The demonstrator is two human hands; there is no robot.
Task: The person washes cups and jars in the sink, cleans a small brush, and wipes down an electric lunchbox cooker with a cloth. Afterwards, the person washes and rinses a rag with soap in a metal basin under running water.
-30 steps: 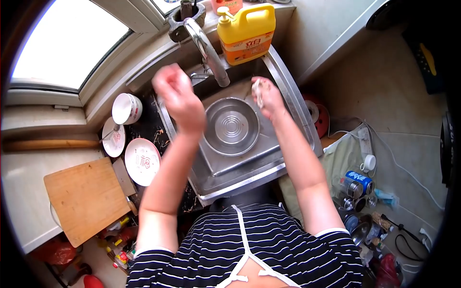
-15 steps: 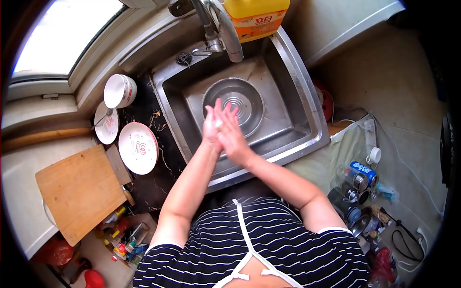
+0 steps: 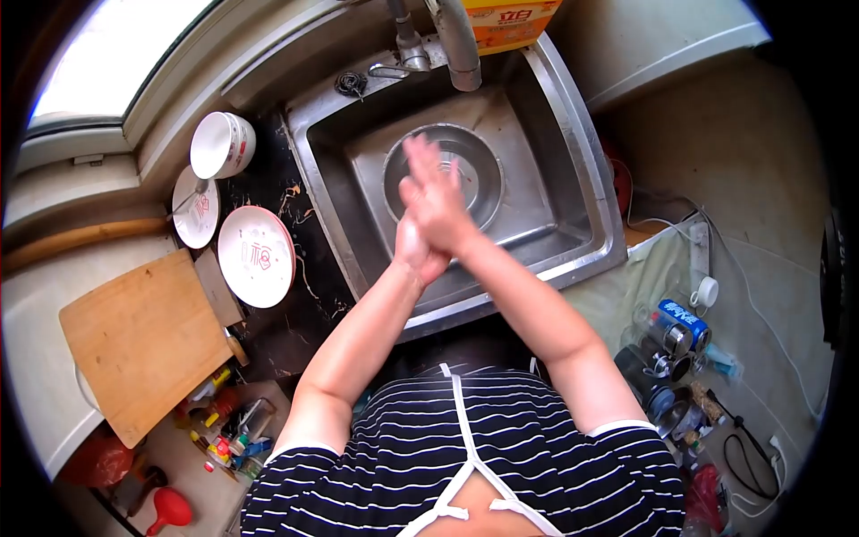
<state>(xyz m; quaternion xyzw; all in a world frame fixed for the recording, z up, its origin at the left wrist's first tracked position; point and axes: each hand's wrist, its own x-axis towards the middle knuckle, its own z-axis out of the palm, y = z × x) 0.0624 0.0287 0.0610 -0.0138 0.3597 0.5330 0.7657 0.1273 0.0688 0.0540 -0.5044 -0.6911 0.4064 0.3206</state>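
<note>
Over the steel sink [image 3: 582, 179], my two hands are pressed together, palm against palm. My right hand [image 3: 438, 208] lies across the upper side of my left hand [image 3: 410, 240] and covers much of it. The stretched fingers are smeared by motion, so which fingertips belong to which hand is hard to separate. I see no object held between them. Below the hands, a round metal basin [image 3: 488, 170] sits in the sink. The grey faucet [image 3: 458, 54] arches above the sink's far side.
Left of the sink are stacked white bowls [image 3: 215, 148], a small plate [image 3: 195, 215], a larger plate [image 3: 255, 255] and a wooden cutting board [image 3: 143, 345]. A yellow-orange jug [image 3: 510, 22] stands behind the faucet. Cans and jars [image 3: 676, 336] crowd the right side.
The view has shifted slightly. My right hand has slid farther over my left, and the joined hands have turned; earlier the fingers of both showed side by side.
</note>
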